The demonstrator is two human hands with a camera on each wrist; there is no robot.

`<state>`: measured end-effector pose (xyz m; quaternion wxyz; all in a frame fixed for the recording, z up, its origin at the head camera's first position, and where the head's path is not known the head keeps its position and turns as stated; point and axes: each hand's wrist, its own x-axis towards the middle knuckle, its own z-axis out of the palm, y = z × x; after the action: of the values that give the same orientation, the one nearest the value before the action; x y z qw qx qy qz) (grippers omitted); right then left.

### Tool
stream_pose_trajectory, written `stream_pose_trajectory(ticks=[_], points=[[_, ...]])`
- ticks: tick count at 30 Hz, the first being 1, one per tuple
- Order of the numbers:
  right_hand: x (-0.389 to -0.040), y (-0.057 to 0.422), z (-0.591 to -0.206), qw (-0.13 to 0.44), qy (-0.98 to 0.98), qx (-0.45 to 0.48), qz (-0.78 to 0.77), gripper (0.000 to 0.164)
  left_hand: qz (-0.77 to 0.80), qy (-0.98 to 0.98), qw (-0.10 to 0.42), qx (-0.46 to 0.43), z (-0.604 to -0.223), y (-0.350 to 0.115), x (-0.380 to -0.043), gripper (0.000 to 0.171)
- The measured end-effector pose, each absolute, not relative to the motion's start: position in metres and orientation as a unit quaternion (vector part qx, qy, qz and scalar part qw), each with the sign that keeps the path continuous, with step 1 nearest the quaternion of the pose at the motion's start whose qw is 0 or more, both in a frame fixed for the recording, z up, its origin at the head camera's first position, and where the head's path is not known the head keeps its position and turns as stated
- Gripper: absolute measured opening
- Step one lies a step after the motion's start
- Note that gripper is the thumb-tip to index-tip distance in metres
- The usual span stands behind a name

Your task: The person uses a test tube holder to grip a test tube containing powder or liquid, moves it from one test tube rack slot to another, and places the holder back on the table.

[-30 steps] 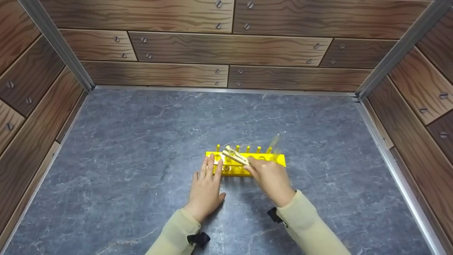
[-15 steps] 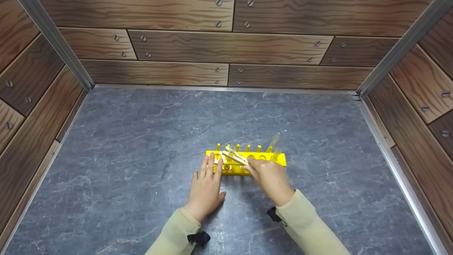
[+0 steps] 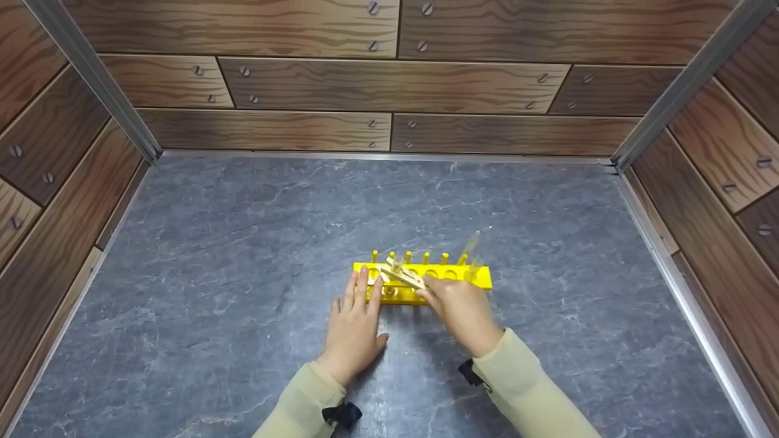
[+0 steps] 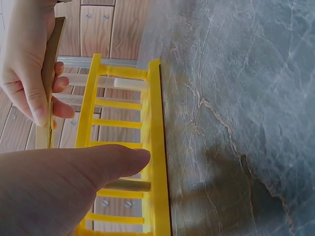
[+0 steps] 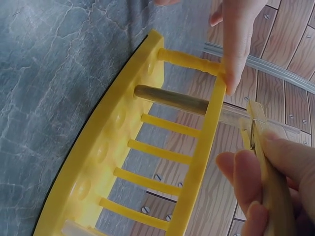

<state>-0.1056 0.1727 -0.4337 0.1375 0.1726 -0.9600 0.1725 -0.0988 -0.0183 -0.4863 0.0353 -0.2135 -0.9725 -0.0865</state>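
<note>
A yellow test tube rack (image 3: 481, 277) stands near the middle of the floor. My left hand (image 3: 353, 334) rests its straight fingers on the rack's left end. My right hand (image 3: 465, 313) holds a wooden test tube clamp (image 5: 275, 196) by its handle, thumb on one side and curled fingers on the other. The clamp's head is at the upper part of a clear test tube (image 5: 172, 99) that stands in the rack with brownish contents low in it. Whether the clamp grips the tube tightly, I cannot tell.
At the rack's right end a clear tube (image 3: 472, 242) slants over a back peg, and another clear tube (image 3: 475, 267) stands in a hole. Yellow pegs (image 3: 426, 258) line the back. Wood-patterned walls (image 3: 389, 85) enclose the grey marbled surface (image 3: 243, 243).
The clamp's head has dropped slightly at the tube, and its jaws look a little wider apart. My right hand has shifted slightly left. The left hand and rack stay in place.
</note>
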Motion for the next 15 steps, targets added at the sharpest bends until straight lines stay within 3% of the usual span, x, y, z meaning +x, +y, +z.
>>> stream_pose_trajectory(ticks=[15], points=[[-0.1060,0.1710,-0.4408,0.138,-0.961,0.178,0.159,0.026,-0.073,-0.974,0.045,-0.212,-0.4866,-0.0179,-0.0975,0.100]])
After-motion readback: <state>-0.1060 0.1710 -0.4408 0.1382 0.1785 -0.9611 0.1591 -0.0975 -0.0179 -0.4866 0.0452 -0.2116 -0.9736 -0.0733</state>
